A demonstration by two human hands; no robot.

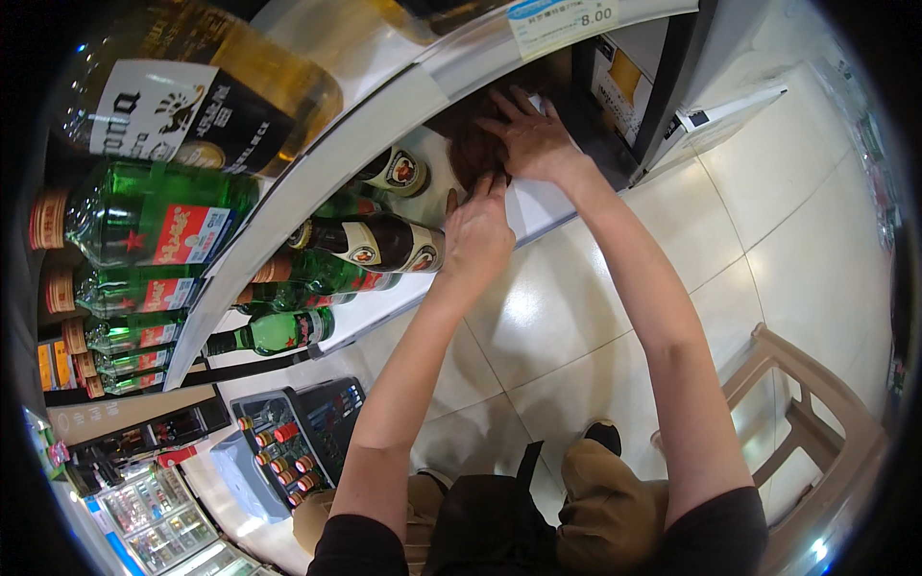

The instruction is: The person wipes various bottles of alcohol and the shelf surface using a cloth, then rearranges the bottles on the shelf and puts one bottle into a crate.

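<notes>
Both hands reach into the lower white shelf of a drinks display. My right hand has its fingers spread against a dark, glossy surface at the shelf's end, where a dim reflection shows. A small white patch sits by its fingertips, too small to identify. Below it, my left hand stretches its fingers towards the same dark surface; what they touch is unclear. Close beside the left hand stands a brown beer bottle with cream labels. A second brown bottle is behind it, partly hidden by the upper shelf's edge.
Green glass bottles share the lower shelf. The upper shelf carries more green bottles and a large clear bottle of amber drink. A bottle crate stands lower left. A beige plastic stool is at right on the tiled floor.
</notes>
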